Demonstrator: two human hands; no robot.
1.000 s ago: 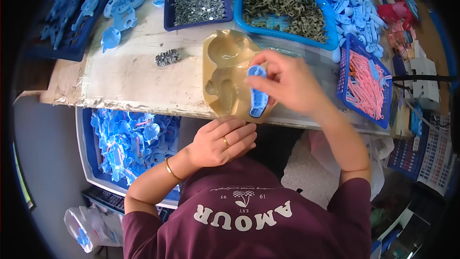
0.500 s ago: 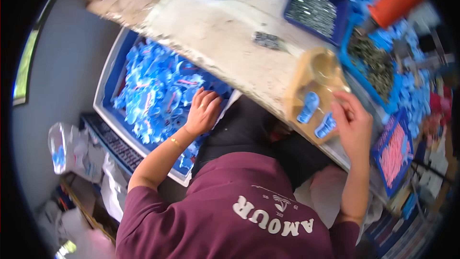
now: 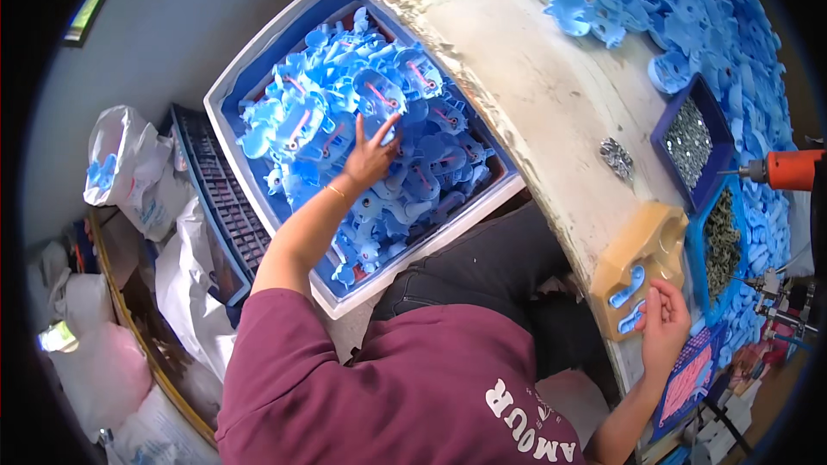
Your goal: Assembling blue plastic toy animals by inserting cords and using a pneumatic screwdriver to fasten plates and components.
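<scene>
Seated worker at an assembly surface (image 3: pixel 534 103), seen from above. Since the earlier frame the view has swung left, so the bin (image 3: pixel 258 60) of blue parts (image 3: pixel 345 120) beside the knee now fills the middle. The left hand (image 3: pixel 372 155), then lower in the bin, now lies open with fingers spread on the heap, gripping nothing. The right hand (image 3: pixel 663 327) remains at the near edge of the tan jig (image 3: pixel 637 258), loosely open, touching it; two blue pieces (image 3: pixel 629 288) sit in the jig. Behind the jig stand a tray of screws (image 3: pixel 689 142) and a tray of dark fittings (image 3: pixel 722 245); a loose blue pile (image 3: pixel 689 17) covers the far surface. An orange driver (image 3: pixel 792 170) hangs at right. White bags (image 3: pixel 129 172) and a dark crate (image 3: pixel 224 198) rest on the floor.
</scene>
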